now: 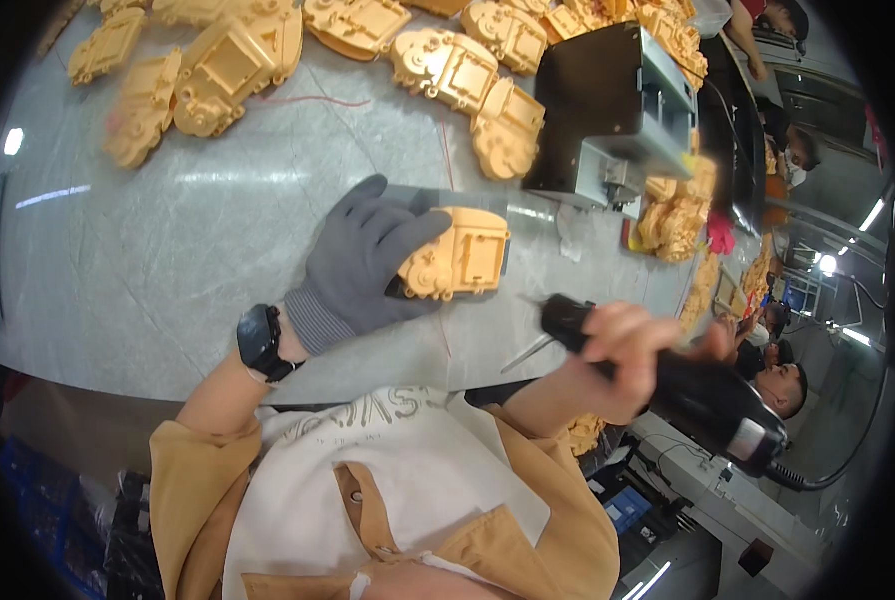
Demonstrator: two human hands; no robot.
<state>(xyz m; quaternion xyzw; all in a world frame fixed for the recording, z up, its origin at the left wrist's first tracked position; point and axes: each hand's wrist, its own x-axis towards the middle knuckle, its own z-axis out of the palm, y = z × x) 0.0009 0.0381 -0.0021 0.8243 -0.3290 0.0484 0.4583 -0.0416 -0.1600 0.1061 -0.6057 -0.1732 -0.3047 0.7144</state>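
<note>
My left hand (367, 255), in a grey knitted glove, is closed over the left end of a yellow-orange plastic housing (472, 255). The housing lies with its rectangular recess facing up, on a dark flat block (502, 208) on the table. To the right, my bare right hand (622, 350) is wrapped round a black corded power tool (702, 395) that looks like an electric screwdriver. Its narrow end points left toward the housing, apart from it; the very tip is blurred.
Several similar housings (232, 70) lie along the far side of the grey table (167, 260). A black and silver boxy device (607, 110) stands at the far right, with more housings (677, 215) beside it. A thin rod (527, 355) lies near the table's front edge. Other people sit farther right.
</note>
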